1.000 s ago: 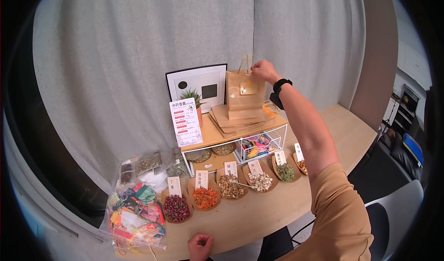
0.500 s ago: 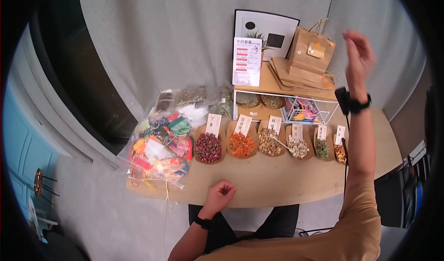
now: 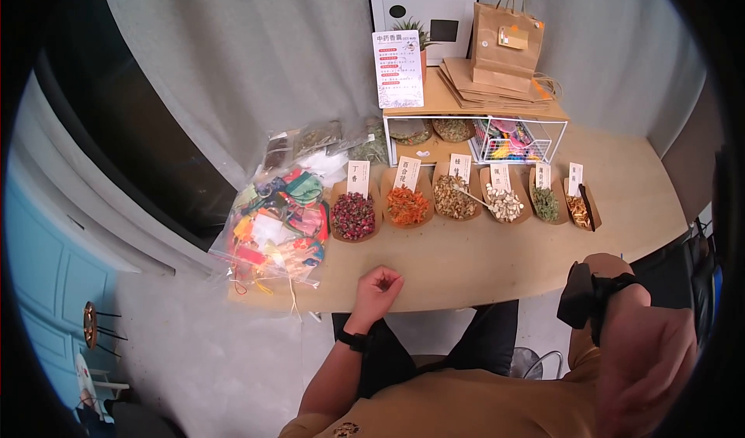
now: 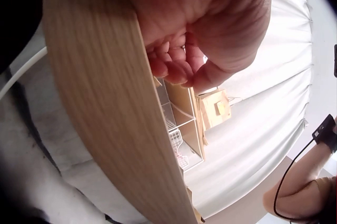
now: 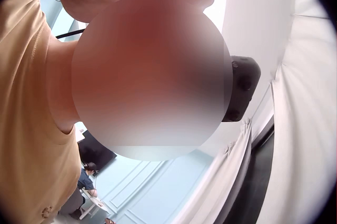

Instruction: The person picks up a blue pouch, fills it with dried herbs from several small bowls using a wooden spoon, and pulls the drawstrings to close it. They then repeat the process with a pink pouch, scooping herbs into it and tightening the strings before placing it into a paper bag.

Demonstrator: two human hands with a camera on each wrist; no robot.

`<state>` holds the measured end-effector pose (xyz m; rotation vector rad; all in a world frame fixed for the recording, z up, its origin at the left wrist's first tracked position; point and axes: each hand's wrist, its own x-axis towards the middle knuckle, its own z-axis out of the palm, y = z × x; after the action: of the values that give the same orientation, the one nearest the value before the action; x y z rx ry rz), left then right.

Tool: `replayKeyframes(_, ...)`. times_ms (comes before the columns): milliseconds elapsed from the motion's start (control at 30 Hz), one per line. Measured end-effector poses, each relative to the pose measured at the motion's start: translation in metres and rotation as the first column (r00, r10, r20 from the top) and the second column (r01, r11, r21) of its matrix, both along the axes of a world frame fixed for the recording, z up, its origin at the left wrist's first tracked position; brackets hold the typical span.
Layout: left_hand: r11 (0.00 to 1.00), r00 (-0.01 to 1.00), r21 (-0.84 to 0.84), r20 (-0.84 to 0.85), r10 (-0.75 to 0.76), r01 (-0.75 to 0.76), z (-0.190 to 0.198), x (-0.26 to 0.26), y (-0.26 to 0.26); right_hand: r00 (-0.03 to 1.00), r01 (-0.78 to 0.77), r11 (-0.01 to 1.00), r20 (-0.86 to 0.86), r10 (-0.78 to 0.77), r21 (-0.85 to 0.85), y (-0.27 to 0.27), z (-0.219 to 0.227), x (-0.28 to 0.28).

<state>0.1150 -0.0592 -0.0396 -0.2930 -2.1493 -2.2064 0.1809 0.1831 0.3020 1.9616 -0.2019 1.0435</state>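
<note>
My left hand (image 3: pixel 378 290) rests at the table's front edge, its fingers loosely curled with nothing in them, as the left wrist view also shows. Raised close to the head camera at the lower right is my right hand (image 3: pixel 648 368), and its fingertips do not show. In the right wrist view that hand is near my head, which is blurred out. A brown paper bag (image 3: pixel 503 56) with twisted handles and a small label stands on the shelf (image 3: pixel 436 100). Behind and beneath it lie several flat paper bags (image 3: pixel 463 83).
Paper trays of dried flowers and herbs line the table (image 3: pixel 466 267), among them dark red rosebuds (image 3: pixel 355 217) and orange petals (image 3: pixel 407 205). A clear plastic bag (image 3: pixel 272 236) of colourful cloth pouches lies left. A printed card (image 3: pixel 399 69) and a wire basket (image 3: pixel 508 143) are at the shelf.
My right hand has let go of the standing paper bag and come back from the shelf, up close to my head. The head view has tilted down and turned left. My left hand stays put.
</note>
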Motion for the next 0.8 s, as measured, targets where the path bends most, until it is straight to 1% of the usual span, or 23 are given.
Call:
replayKeyframes(67, 1.000, 1.000, 0.008, -0.006, 0.005, -0.005, -0.002, 0.000, 0.001, 0.993, 0.102, 0.991, 0.047, -0.106, 0.088, -0.003, 0.004, 0.004)
replayKeyframes(133, 0.999, 1.000, 0.030, -0.001, 0.013, -0.013, -0.005, 0.000, 0.001, 0.961, 0.172, 0.950, 0.170, -0.220, 0.260, -0.020, 0.016, 0.005)
replayKeyframes(200, 1.000, 1.000, 0.003, -0.002, 0.013, -0.013, -0.008, -0.002, 0.002, 0.992, 0.046, 0.924, 0.089, -0.086, 0.380, -0.025, 0.018, 0.000)
replayKeyframes(300, 1.000, 1.000, -0.010, -0.002, 0.015, -0.015, -0.008, -0.002, 0.002, 0.965, 0.059, 0.932, 0.218, -0.145, 0.358, -0.032, -0.002, 0.015)
replayKeyframes(433, 1.000, 1.000, 0.015, 0.010, -0.011, 0.011, -0.008, -0.001, 0.002, 0.934, 0.083, 0.916, 0.290, -0.209, 0.394, -0.034, -0.009, 0.028)
replayKeyframes(500, 1.000, 1.000, 0.018, -0.007, -0.015, 0.015, -0.009, -0.001, 0.002, 0.935, 0.038, 0.919, 0.310, -0.171, 0.391, -0.038, -0.014, 0.028)
replayKeyframes(533, 1.000, 1.000, 0.009, -0.014, -0.016, 0.016, -0.008, -0.001, 0.003, 0.945, -0.009, 0.926, 0.307, -0.116, 0.378, -0.043, -0.017, 0.027)
replayKeyframes(600, 1.000, 1.000, -0.001, -0.010, -0.020, 0.020, -0.006, -0.001, 0.003, 0.936, -0.086, 0.884, 0.340, -0.086, 0.459, -0.044, -0.012, 0.024)
replayKeyframes(633, 1.000, 1.000, -0.004, 0.005, -0.023, 0.023, -0.005, -0.001, 0.002, 0.920, -0.119, 0.830, 0.376, -0.115, 0.545, -0.041, -0.001, 0.022)
replayKeyframes(700, 1.000, 0.999, -0.004, 0.027, -0.026, 0.026, -0.004, 0.000, 0.001, 0.915, -0.093, 0.812, 0.371, -0.158, 0.577, -0.037, -0.003, 0.023)
replayKeyframes(733, 1.000, 0.999, -0.002, 0.033, -0.025, 0.025, -0.004, 0.000, 0.002, 0.927, -0.031, 0.851, 0.334, -0.172, 0.524, -0.035, -0.017, 0.027)
replayKeyframes(800, 1.000, 0.999, 0.008, 0.029, -0.022, 0.022, -0.002, -0.001, 0.003, 0.940, -0.002, 0.867, 0.296, -0.168, 0.498, -0.033, -0.024, 0.027)
